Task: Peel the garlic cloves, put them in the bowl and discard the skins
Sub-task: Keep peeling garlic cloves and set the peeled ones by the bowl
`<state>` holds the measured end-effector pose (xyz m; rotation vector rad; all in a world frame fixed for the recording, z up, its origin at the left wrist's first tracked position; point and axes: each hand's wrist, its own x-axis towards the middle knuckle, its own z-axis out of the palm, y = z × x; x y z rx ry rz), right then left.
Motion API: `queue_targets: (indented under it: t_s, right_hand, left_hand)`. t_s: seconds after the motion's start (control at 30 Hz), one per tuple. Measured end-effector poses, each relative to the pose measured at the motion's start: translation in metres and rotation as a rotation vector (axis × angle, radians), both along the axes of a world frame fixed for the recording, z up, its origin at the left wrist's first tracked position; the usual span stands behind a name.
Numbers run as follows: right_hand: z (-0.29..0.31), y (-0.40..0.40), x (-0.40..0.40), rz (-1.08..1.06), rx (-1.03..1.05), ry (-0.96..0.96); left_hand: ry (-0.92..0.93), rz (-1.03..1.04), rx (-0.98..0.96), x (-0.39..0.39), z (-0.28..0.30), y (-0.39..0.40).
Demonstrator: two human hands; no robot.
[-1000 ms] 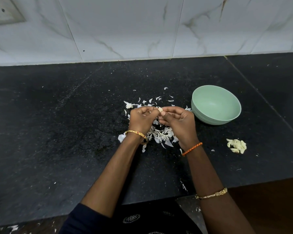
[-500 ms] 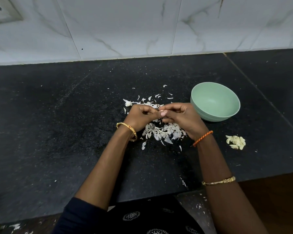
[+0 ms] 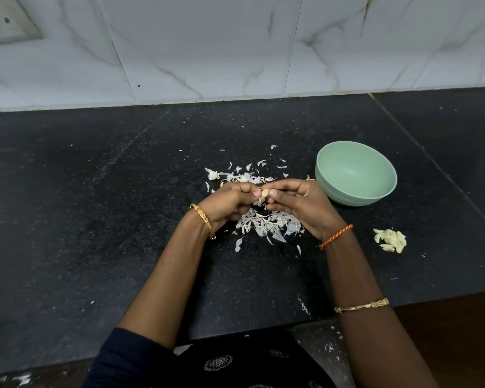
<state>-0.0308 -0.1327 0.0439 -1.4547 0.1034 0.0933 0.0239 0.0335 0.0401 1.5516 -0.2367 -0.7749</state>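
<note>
My left hand and my right hand meet above the black counter, both pinching one small pale garlic clove between their fingertips. Under and behind the hands lies a heap of white garlic skins. A pale green bowl stands just right of my right hand; its inside looks bare. Several peeled cloves lie in a small pile on the counter, in front of the bowl and right of my right wrist.
The black stone counter runs to a white marbled tile wall at the back. A wall socket sits at the top left. The counter's front edge is near my body, with skin scraps scattered along it.
The view shifted slightly. The clove now shows more between my fingertips, and both hands stay together over the skin heap.
</note>
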Motion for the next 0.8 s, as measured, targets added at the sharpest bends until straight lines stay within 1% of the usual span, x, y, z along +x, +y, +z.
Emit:
queue_targets:
  t_s: [0.07, 0.13, 0.2, 0.27, 0.37, 0.47, 0.53, 0.6, 0.7, 0.8]
  right_hand:
    - [0.001, 0.000, 0.000, -0.013, -0.061, 0.001]
    - [0.001, 0.000, 0.000, -0.020, -0.137, 0.004]
    - [0.000, 0.001, 0.001, -0.029, -0.211, -0.001]
    - [-0.001, 0.002, 0.001, -0.038, -0.237, 0.001]
    - [0.000, 0.003, 0.000, -0.047, -0.183, 0.025]
    - [0.001, 0.003, -0.001, -0.064, -0.136, 0.042]
    - [0.002, 0.003, -0.001, -0.053, -0.138, 0.043]
    - [0.003, 0.002, -0.001, -0.041, -0.165, 0.049]
    - [0.004, 0.001, 0.001, -0.032, -0.227, 0.065]
    - [0.005, -0.001, 0.001, -0.036, -0.245, 0.084]
  left_hand:
    - [-0.089, 0.010, 0.070, -0.002, -0.001, -0.001]
    - [-0.252, 0.008, 0.172, -0.003, -0.002, -0.001]
    - [-0.352, 0.025, 0.212, -0.003, -0.003, -0.002]
    - [-0.327, 0.076, 0.197, -0.001, -0.003, -0.001]
    - [-0.293, 0.140, 0.169, 0.000, -0.004, 0.001]
    - [-0.385, 0.072, 0.187, -0.003, -0.008, 0.004]
    - [-0.394, 0.029, 0.141, -0.005, -0.010, 0.006]
    - [-0.389, 0.020, 0.134, -0.007, -0.008, 0.007]
    - [-0.415, -0.014, 0.177, -0.010, -0.007, 0.006]
    - [-0.448, 0.019, 0.206, -0.010, -0.008, 0.005]
